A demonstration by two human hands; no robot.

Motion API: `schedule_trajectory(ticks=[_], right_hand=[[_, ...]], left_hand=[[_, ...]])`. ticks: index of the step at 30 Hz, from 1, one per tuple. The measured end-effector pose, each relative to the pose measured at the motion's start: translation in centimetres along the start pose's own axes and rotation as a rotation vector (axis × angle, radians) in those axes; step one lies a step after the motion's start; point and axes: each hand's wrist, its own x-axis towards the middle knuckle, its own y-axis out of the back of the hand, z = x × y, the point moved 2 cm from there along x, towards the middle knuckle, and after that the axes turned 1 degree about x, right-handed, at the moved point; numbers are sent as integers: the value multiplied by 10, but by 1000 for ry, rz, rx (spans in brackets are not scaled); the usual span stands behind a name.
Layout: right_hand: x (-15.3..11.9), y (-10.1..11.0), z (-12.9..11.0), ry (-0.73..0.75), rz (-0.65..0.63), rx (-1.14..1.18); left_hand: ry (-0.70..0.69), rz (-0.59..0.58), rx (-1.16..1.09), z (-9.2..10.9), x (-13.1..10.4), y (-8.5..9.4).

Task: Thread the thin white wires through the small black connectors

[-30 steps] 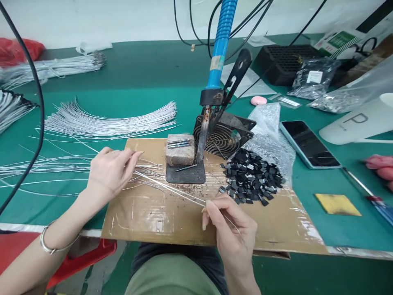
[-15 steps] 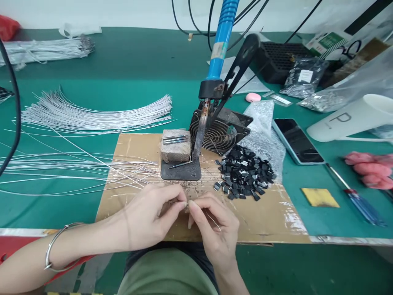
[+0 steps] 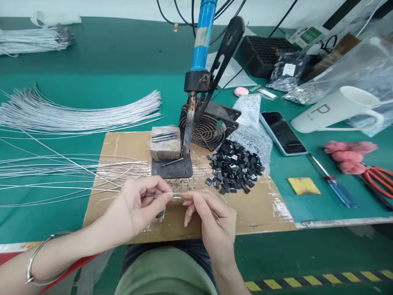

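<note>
My left hand [image 3: 139, 205] is closed in a pinch, with a thin white wire [image 3: 177, 196] coming out at its fingertips. Opposite it, my right hand [image 3: 211, 217] pinches the same short stretch of wire between thumb and index finger. A fine bare strand [image 3: 218, 219], like solder wire, also curves across the right palm. Beyond the hands, a soldering iron [image 3: 189, 123] hangs tip down over a dark metal plate [image 3: 181, 169]. On the left lie loose white wires [image 3: 61, 166], their ends reaching onto the cardboard [image 3: 264, 209].
A pile of small black pieces [image 3: 236, 168] lies right of the plate. Behind the iron stands a fan [image 3: 205, 131]; a grimy block [image 3: 165, 152] is beside it. A phone [image 3: 284, 133], white mug [image 3: 334, 110], yellow sponge [image 3: 303, 186] and screwdriver [image 3: 339, 192] are rightward.
The fingertips have drawn slightly apart, and a short length of white wire now shows between them. The whole scene has shifted left as the head turned right.
</note>
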Motion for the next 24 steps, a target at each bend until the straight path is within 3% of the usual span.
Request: schedule_trajectory(ticks=[9,24], right_hand=[[1,-17,2,-133,-56,285],[1,-20,7,-263,-80,441]], left_hand=[[15,4,-25,2,0,-1],[28,49,59,1,-2,-5]])
